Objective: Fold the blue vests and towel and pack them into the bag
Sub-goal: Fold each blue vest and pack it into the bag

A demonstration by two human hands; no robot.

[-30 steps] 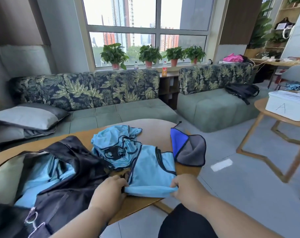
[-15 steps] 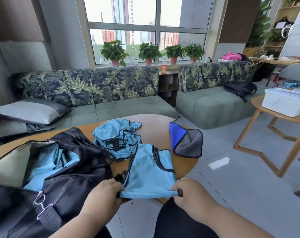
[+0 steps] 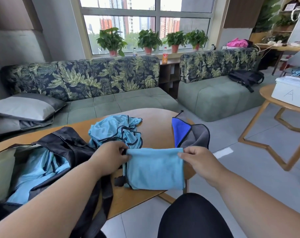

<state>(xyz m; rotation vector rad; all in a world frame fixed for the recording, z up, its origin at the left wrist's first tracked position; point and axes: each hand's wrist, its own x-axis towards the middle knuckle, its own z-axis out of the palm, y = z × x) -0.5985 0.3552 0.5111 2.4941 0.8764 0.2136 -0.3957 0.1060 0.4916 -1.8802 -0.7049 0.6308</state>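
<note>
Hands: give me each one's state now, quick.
Left hand: pinching the folded blue vest at its top left corner.
Right hand: pinching its top right corner.

Bright daylight floods in from the window, overexposing the sky, leaving soft shadows indoors, while wide-angle distortion bends the frame's edges and the picture looks slightly soft.

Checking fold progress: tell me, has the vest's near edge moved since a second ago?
Yes. Both hands carried it away from the table's near rim, over the vest.
</note>
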